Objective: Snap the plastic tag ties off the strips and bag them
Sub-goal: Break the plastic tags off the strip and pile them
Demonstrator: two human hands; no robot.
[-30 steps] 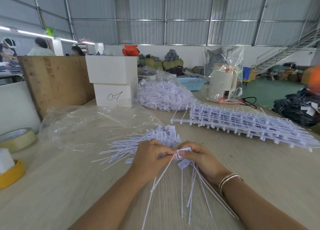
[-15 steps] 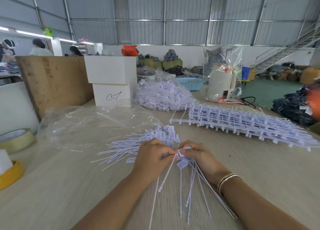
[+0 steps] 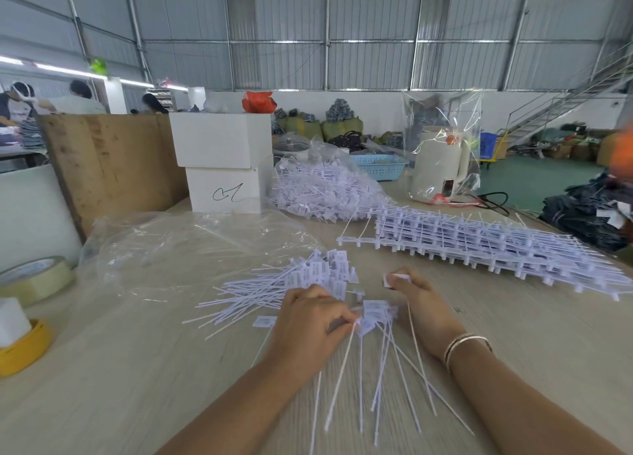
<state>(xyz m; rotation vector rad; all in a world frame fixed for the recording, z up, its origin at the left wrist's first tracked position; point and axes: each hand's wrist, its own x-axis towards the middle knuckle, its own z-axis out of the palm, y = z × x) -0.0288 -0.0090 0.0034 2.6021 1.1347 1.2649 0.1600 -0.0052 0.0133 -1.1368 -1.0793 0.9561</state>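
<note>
- The strip (image 3: pixel 371 312) of tag ties lay on the tabletop (image 3: pixel 137 369) between the hands, its tails fanning toward the near edge.
- The left hand (image 3: pixel 313 321) pinched the strip's head end.
- The right hand (image 3: pixel 416 300), just right of it, pinched one freed tie (image 3: pixel 397 278) by its tag.
- The loose pile (image 3: pixel 291 283) lay just beyond the left hand, the clear bag (image 3: pixel 171 249) farther left.
- Unbroken strips (image 3: pixel 479 242) were stacked far right.

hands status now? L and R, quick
Left hand: closed, pinching the strip of tag ties at its head end.
Right hand: closed, pinching one snapped-off tag tie by its flat head.
</note>
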